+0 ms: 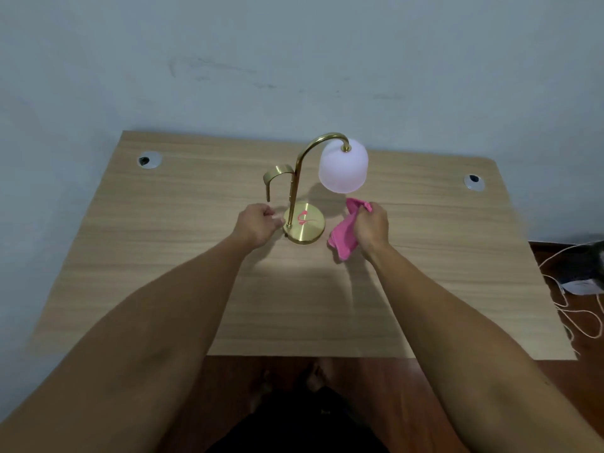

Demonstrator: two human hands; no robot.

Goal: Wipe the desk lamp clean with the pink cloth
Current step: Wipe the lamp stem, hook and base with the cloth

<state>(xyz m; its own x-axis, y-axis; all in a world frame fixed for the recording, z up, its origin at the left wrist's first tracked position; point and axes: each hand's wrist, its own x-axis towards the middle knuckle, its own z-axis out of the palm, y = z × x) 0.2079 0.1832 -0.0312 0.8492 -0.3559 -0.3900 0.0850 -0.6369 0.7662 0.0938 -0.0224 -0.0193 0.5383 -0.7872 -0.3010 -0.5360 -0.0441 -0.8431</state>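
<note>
A gold desk lamp stands upright in the middle of the wooden desk. Its curved neck carries a pale pink shade, and its round brass base bears a pink mark. My left hand rests on the desk with curled fingers, its fingertips at the left rim of the base. My right hand holds the crumpled pink cloth just right of the base and below the shade; the cloth hangs down to the desk.
Two cable holes sit near the desk's back corners. A bluish wall rises directly behind the desk. On the floor at the right lie light cords and a dark object.
</note>
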